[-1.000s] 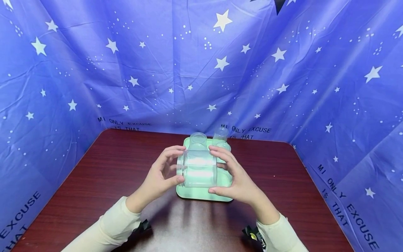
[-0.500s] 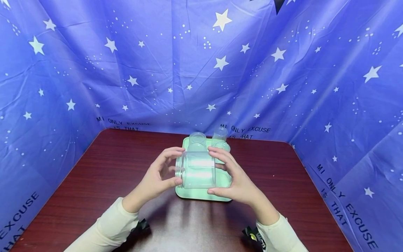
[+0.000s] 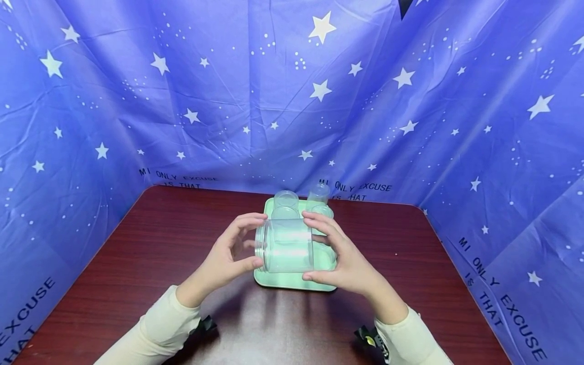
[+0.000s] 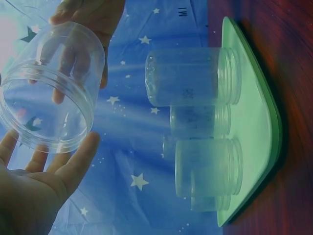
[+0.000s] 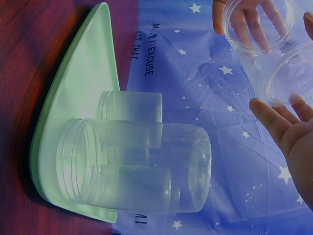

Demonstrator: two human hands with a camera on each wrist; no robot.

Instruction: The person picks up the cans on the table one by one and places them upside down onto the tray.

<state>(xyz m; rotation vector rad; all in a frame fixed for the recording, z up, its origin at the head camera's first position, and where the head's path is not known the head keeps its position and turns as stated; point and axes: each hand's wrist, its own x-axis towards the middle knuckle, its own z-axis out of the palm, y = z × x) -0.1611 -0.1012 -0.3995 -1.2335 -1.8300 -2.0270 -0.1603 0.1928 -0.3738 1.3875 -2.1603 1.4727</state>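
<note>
A clear plastic jar (image 3: pixel 289 246) lies sideways in the air between my two hands, over the front of a pale green tray (image 3: pixel 292 281). Its threaded, lidless mouth points left and its base points right. My left hand (image 3: pixel 223 256) holds the mouth end, thumb at the lower rim and fingers at the upper. At the base end, my right hand (image 3: pixel 351 261) grips with the thumb below and fingertips above. In the left wrist view, several similar jars (image 4: pixel 183 76) stand upside down on the tray, threads against it. The right wrist view shows a large one (image 5: pixel 190 161) nearest.
The tray sits on a dark red-brown wooden table (image 3: pixel 159 238). A blue curtain (image 3: pixel 255 101) with white stars and printed words hangs round the back and sides. Black wrist straps (image 3: pixel 371 339) show below both sleeves.
</note>
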